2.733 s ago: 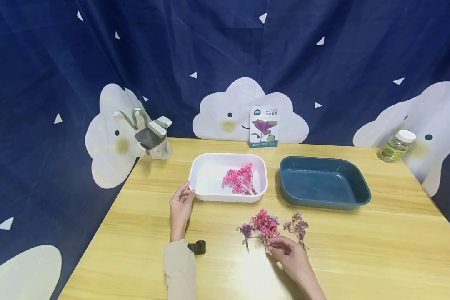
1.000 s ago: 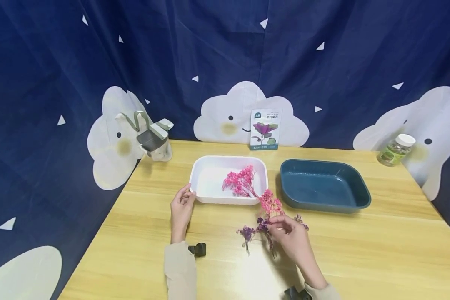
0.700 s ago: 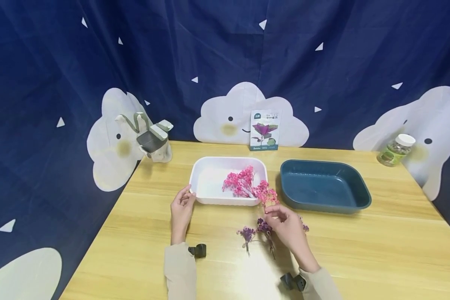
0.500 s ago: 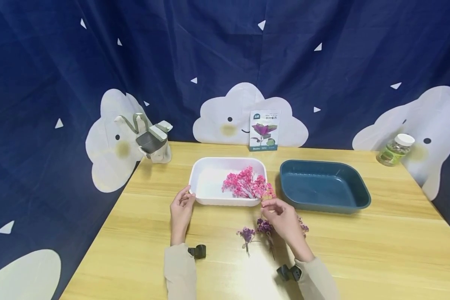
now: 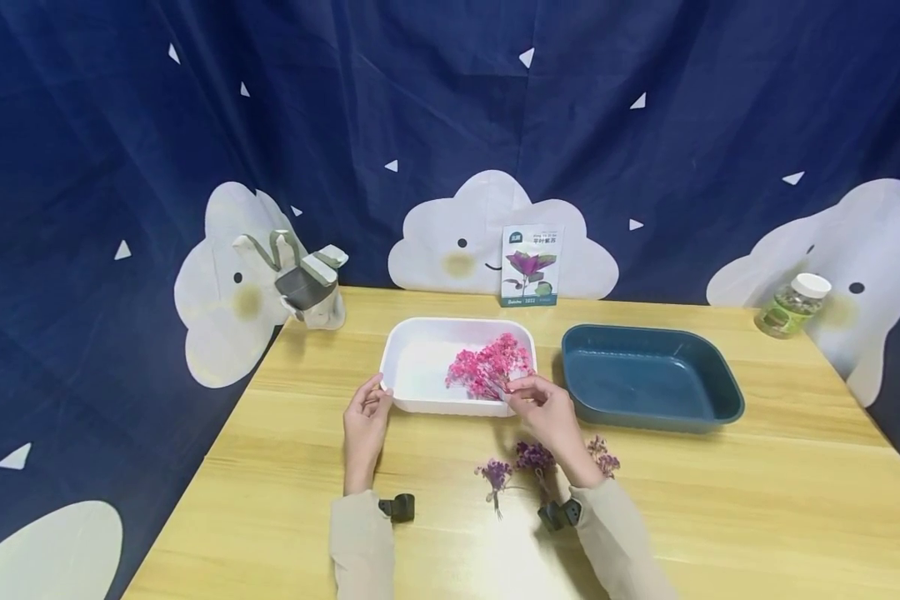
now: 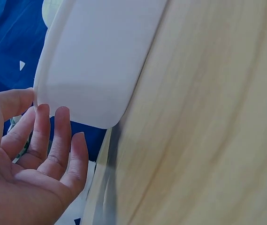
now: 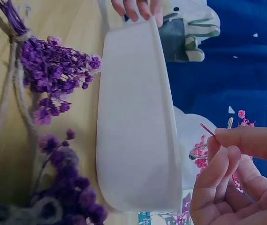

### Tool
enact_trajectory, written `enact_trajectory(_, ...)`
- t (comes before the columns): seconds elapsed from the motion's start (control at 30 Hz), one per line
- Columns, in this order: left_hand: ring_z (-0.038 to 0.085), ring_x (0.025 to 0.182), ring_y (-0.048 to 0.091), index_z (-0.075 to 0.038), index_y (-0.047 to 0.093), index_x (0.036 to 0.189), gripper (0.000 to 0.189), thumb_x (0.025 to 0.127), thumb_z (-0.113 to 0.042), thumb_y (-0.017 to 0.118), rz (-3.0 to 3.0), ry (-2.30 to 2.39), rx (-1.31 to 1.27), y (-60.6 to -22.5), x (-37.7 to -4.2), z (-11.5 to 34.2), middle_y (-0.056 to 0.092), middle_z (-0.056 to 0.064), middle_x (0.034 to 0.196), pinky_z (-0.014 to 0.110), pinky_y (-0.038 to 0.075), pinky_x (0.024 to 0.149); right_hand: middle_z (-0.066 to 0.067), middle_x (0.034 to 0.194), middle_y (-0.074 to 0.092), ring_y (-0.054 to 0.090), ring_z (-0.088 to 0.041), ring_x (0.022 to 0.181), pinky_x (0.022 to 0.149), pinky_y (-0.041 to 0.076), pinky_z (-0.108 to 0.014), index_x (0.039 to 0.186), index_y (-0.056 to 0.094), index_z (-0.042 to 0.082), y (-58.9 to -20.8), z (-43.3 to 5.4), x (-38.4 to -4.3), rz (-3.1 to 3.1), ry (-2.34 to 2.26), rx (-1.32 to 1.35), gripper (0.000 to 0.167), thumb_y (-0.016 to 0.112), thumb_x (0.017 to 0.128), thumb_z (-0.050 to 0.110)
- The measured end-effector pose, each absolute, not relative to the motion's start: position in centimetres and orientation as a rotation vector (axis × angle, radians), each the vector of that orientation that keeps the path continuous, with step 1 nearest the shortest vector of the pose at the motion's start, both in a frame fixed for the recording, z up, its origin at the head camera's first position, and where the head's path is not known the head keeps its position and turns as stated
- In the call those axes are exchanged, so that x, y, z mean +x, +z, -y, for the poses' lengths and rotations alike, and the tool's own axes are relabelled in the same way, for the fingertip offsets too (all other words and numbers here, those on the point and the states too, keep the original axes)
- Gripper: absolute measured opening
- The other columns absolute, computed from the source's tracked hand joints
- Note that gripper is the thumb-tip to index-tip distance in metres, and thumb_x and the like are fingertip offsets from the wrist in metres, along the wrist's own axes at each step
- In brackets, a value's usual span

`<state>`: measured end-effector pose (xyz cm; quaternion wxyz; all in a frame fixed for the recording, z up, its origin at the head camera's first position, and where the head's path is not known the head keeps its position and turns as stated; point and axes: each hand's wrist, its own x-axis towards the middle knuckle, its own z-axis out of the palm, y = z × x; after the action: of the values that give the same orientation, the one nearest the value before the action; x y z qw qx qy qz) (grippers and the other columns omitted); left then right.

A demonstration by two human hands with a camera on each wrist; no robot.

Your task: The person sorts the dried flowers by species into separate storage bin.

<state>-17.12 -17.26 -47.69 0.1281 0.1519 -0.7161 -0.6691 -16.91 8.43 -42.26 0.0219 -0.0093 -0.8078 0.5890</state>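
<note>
Here, the near left corner of the white tray [image 5: 414, 362] is pinched at its rim between the thumb and fingers of the left hand [image 5: 364, 429]. By the right hand [image 5: 551, 412], the stem of a pink bunch [image 5: 512, 354] is pinched at the tray's right end. Another pink bunch [image 5: 465, 373], lying inside, is overlapped in view; whether the two touch cannot be told. Purple bunches [image 5: 497, 475] are laid on the table [image 5: 285, 517], beside the right forearm.
</note>
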Motion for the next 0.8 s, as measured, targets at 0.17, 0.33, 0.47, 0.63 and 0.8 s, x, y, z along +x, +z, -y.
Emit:
enact_trajectory(0.17,0.004,0.080,0.056,-0.005,0.056,0.134,0.039,0.095,-0.008,0.059,2.087,-1.938,0.438,-47.8,-17.1,17.3,0.057,-0.004,0.094,0.012,0.047,0.067,-0.015,0.093,0.071,0.058,-0.009,0.068,0.062,0.048,-0.020,0.102,0.071,0.002,-42.4,-7.9,-18.1,2.545,1.801,-0.057,0.018,0.068,0.085,0.004)
enact_trajectory(0.33,0.003,0.080,0.055,-0.006,0.056,0.134,0.040,0.095,-0.008,0.060,2.079,-1.956,0.438,-47.9,-17.1,17.2,0.058,-0.003,0.096,0.012,0.047,0.067,-0.020,0.095,0.070,0.059,-0.008,0.061,0.057,0.052,-0.019,0.104,0.069,-0.001,-42.8,-7.6,-18.9,2.497,1.888,-0.071,0.019,0.066,0.086,0.002)
enact_trajectory(0.47,0.003,0.079,0.055,-0.006,0.056,0.134,0.040,0.095,-0.008,0.059,2.085,-1.952,0.442,-47.9,-17.0,17.2,0.057,-0.003,0.096,0.012,0.047,0.067,-0.024,0.096,0.069,0.059,-0.007,0.061,0.057,0.052,-0.016,0.104,0.068,-0.004,-43.3,-7.3,-19.3,2.455,1.926,-0.073,0.019,0.066,0.085,-0.002)
enact_trajectory(0.63,0.006,0.080,0.056,-0.006,0.057,0.134,0.040,0.094,-0.008,0.060,2.078,-1.944,0.446,-48.0,-17.1,17.3,0.058,-0.003,0.095,0.012,0.046,0.065,-0.021,0.097,0.069,0.061,-0.008,0.061,0.059,0.055,-0.017,0.104,0.069,-0.002,-43.3,-7.0,-19.7,2.460,1.904,-0.076,0.019,0.067,0.086,-0.001)
enact_trajectory(0.8,0.006,0.080,0.057,-0.005,0.057,0.133,0.040,0.093,-0.006,0.061,2.060,-1.948,0.451,-47.8,-17.1,17.1,0.060,-0.002,0.094,0.012,0.047,0.066,-0.023,0.103,0.070,0.065,-0.015,0.066,0.062,0.057,-0.019,0.106,0.069,-0.002,-43.1,-6.9,-19.8,2.478,1.888,-0.057,0.020,0.066,0.087,-0.001)
